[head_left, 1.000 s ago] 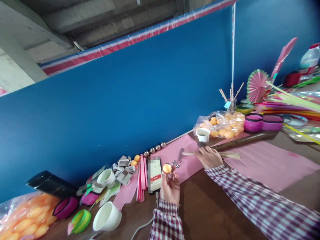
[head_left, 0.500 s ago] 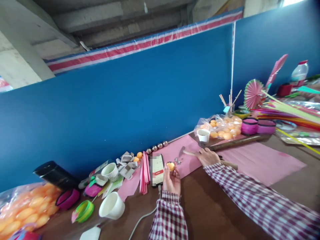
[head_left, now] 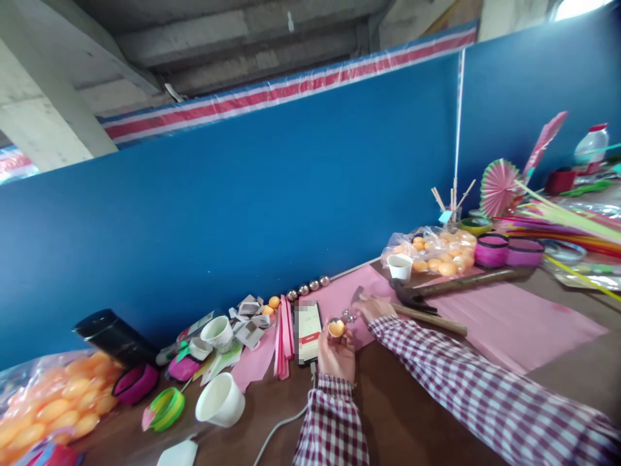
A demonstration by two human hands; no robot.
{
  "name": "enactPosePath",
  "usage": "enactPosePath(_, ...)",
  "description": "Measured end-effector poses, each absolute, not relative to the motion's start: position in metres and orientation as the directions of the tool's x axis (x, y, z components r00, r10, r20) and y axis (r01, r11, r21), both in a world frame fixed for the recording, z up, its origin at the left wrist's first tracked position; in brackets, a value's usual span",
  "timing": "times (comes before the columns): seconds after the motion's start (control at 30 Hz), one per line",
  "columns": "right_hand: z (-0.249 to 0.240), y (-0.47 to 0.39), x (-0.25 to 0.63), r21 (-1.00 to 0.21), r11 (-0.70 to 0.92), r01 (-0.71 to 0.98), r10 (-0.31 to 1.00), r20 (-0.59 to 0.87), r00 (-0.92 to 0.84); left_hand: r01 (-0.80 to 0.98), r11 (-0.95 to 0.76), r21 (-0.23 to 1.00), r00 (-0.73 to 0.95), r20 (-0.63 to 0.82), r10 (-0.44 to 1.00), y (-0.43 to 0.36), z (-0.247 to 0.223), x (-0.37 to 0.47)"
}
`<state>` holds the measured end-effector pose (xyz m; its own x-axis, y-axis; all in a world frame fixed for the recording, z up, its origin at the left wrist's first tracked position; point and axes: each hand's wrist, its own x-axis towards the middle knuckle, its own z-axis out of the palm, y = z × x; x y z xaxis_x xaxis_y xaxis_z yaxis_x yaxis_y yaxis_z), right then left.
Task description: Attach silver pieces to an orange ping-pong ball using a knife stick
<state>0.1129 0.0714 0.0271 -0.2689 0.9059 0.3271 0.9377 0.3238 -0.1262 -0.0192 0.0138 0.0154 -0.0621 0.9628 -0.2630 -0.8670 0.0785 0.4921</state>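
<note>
An orange ball with an opening in its top [head_left: 336,328] sits in the fingers of my left hand [head_left: 337,355], beside the phone [head_left: 308,331]. My right hand [head_left: 372,309] reaches over the pink sheet [head_left: 376,283], its fingertips close to a small pile of shiny metal bits [head_left: 347,316]. Whether those fingers hold anything is too small to tell. A hammer with a dark head [head_left: 406,296] and a wooden handle lies just right of my right hand, and another wooden handle [head_left: 431,318] rests by my right sleeve.
Metal balls [head_left: 303,289] line the base of the blue partition [head_left: 242,194]. White cups [head_left: 220,400], a bag of orange balls [head_left: 63,395] and a black cylinder [head_left: 109,336] stand left. Another bag of orange balls [head_left: 456,249] and pink containers [head_left: 491,251] are at right.
My right hand has moved left, away from the hammers and towards the metal bits. My left hand still holds the ball, whose opening now shows more clearly. The view has shifted slightly.
</note>
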Motion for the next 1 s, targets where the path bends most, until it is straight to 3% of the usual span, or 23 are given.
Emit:
enactPosePath(0.37, 0.019, 0.073, 0.117, -0.204, 0.283, 0.937, 0.94, 0.253, -0.228, -0.866, 0.065, 0.496, -0.063, -0.236, 0.97, 0.014, 0.015, -0.018)
enactPosePath(0.77, 0.027, 0.066, 0.122, -0.098, 0.322, 0.942, 0.921, 0.263, -0.287, -0.801, 0.055, 0.596, -0.069, -0.184, 0.98, 0.014, 0.012, -0.011)
enactPosePath(1.0, 0.024, 0.073, 0.12, -0.109, 0.315, 0.943, 0.927, 0.247, -0.281, -0.785, 0.085, 0.614, -0.068, -0.222, 0.973, 0.013, 0.012, -0.01)
